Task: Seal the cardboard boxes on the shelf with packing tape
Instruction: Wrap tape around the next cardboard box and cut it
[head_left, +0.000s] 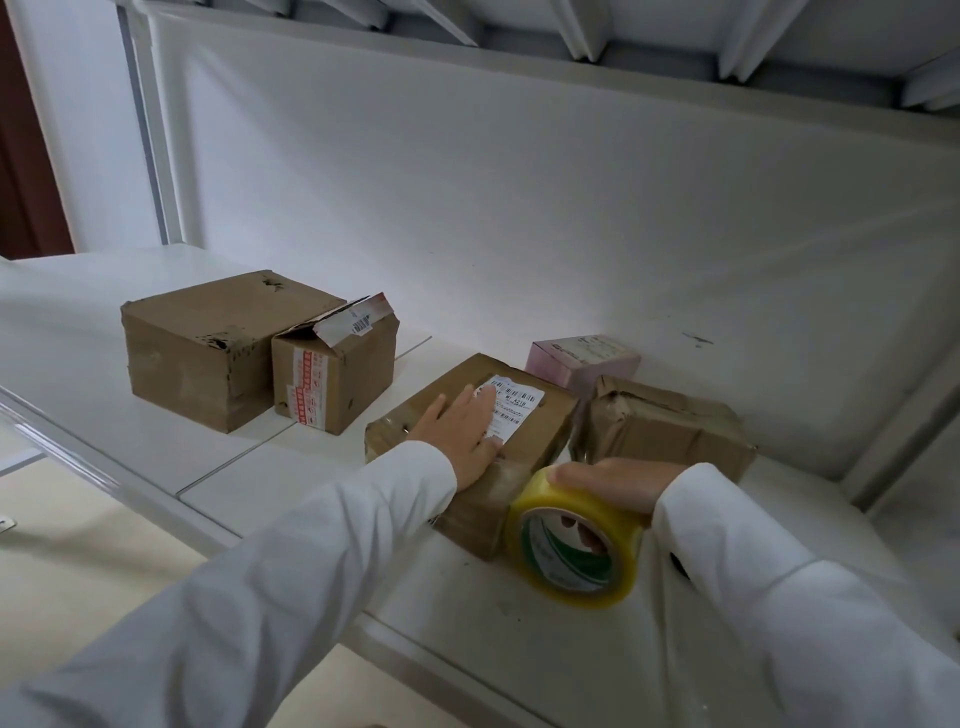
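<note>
Boxes: five on the white shelf (156, 441); four brown cardboard, one pink box (582, 361) at the back.
Left pair: big box (208, 348) touching a small box (332, 374) whose top flap stands up.
Labelled box (524, 431): near the front edge, between the left pair and a crumpled box (670, 431).
Tape: one yellow-tinted roll (576, 540), just beside the labelled box.
Left hand (462, 431): fingers straight, flat on the labelled box's top.
Right hand (618, 486): fingers curled around the roll, some through its core.
</note>
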